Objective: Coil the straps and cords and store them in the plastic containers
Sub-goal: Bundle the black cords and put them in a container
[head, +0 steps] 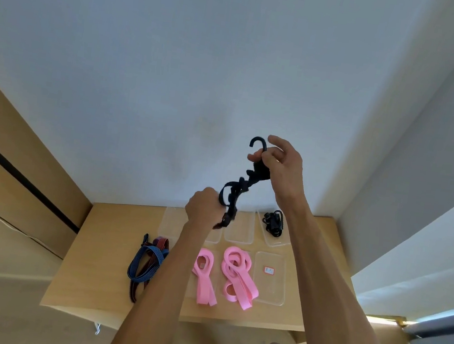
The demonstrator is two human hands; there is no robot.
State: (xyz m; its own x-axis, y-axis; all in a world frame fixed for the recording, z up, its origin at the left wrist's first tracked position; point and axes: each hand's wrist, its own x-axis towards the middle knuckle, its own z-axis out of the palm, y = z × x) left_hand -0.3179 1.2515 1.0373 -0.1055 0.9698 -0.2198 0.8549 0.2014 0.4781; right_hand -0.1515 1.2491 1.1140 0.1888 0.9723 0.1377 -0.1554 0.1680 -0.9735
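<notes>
A black bungee cord (239,189) with a hook at its top end hangs twisted in the air above the table. My right hand (280,169) pinches its upper end just below the hook. My left hand (203,208) grips its lower end in a fist. Below, two pink straps (205,274) (237,275) lie looped on clear plastic containers. A blue cord (146,262) and a red-striped cord (162,243) lie tangled at the table's left. Another black cord (273,223) sits coiled in the far right container (283,242).
The wooden table (108,257) stands against a white wall. Clear containers sit in two rows, one at the near right (270,291) holding only a small label. A wooden cabinet stands at the left and grey cushions at the right.
</notes>
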